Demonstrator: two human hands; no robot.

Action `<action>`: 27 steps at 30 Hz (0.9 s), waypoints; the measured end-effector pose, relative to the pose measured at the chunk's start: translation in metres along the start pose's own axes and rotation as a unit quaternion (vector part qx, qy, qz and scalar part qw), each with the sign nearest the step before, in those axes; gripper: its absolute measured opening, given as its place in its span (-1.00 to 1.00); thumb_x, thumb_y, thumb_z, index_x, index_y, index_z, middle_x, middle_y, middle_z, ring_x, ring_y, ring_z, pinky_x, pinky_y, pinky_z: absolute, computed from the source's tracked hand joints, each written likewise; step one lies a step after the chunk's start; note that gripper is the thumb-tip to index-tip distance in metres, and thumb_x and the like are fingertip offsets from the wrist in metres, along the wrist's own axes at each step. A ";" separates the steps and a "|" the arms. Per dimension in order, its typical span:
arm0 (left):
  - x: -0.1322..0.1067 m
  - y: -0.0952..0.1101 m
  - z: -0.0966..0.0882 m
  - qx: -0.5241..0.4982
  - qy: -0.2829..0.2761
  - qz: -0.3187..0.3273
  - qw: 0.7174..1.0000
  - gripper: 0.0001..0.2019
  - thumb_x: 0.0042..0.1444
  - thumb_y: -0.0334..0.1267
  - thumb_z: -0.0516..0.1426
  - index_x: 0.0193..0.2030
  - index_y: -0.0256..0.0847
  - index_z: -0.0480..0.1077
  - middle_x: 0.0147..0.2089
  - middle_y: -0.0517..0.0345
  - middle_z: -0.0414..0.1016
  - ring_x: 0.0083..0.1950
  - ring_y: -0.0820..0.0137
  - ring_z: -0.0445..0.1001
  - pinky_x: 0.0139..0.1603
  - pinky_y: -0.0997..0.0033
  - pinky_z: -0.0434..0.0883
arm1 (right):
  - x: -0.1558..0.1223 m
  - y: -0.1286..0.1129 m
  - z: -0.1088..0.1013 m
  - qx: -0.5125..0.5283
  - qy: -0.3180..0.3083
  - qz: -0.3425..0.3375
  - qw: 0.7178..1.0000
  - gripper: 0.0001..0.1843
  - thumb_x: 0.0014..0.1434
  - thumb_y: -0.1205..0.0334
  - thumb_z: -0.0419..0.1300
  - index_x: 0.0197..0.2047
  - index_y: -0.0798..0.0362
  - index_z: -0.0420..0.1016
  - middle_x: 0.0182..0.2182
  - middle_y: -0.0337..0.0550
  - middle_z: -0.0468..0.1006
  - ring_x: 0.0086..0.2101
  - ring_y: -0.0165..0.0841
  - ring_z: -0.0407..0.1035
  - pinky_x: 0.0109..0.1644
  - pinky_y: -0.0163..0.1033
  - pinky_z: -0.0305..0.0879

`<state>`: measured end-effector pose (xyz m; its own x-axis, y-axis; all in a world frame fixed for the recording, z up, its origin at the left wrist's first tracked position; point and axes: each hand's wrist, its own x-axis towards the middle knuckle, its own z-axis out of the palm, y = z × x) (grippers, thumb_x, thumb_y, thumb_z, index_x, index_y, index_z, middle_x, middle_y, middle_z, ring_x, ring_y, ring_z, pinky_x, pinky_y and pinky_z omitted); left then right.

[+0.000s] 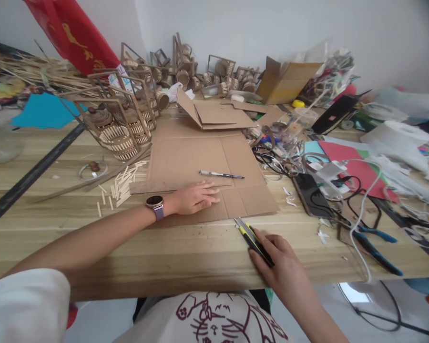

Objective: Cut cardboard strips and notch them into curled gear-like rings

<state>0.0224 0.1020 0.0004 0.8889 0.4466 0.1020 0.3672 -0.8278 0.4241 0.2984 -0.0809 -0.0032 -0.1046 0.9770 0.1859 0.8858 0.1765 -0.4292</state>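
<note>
The fingers of the right hand (286, 264) are closed round a utility knife (253, 242), while those of the left hand (196, 196) lie flat, slightly spread and gripping nothing. The left palm presses on a cardboard sheet (196, 155), probably to keep it from sliding. The sheet lies on the bench (146, 259), near the middle of its front edge but set back, leaving a strip of wood where the right hand rests the knife. The knife's tip points away from the person, just beside the sheet's near edge; whether they touch is hard to tell. A thin dark line crosses the cardboard by the left fingers, perhaps a cut.

A pen (221, 175) lies on the sheet beyond the left hand, within easy reach, perhaps for marking. Short wooden sticks (121, 187) are scattered just left of the sheet, with small slatted baskets (118, 142) behind them. A folded carton (223, 114) rests over the sheet's far end. Toward the bench's right side lie a phone (311, 195) and blue-handled pliers (377, 251), seemingly pushed aside to leave working room. More baskets (221, 67) are massed along the far edge.
</note>
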 end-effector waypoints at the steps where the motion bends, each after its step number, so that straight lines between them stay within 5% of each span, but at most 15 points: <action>1: 0.000 0.001 0.000 -0.001 -0.001 -0.001 1.000 -0.38 0.41 0.07 -0.34 0.26 -0.14 0.36 0.42 0.04 0.19 0.49 0.18 -0.02 0.44 -0.02 -0.01 | -0.001 0.000 0.001 -0.002 0.001 0.001 1.000 -0.50 0.27 0.07 0.07 0.19 0.14 0.44 -0.21 0.02 0.50 -0.18 -0.16 0.45 -0.05 -0.05 0.46; 27: 0.001 0.000 0.000 -0.016 0.008 -0.001 1.000 -0.44 0.43 0.01 -0.29 0.27 -0.15 0.34 0.42 0.04 0.18 0.49 0.22 -0.01 0.44 -0.01 -0.02 | 0.003 -0.019 0.002 0.059 -0.039 -0.008 0.997 -0.52 0.25 0.15 0.07 0.19 0.08 0.45 -0.23 -0.01 0.49 -0.17 -0.17 0.46 -0.04 -0.02 0.48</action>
<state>0.0231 0.1022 0.0006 0.8832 0.4545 0.1153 0.3607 -0.8157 0.4521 0.2805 -0.0807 0.0042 -0.1577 0.9795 0.1255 0.8243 0.2006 -0.5295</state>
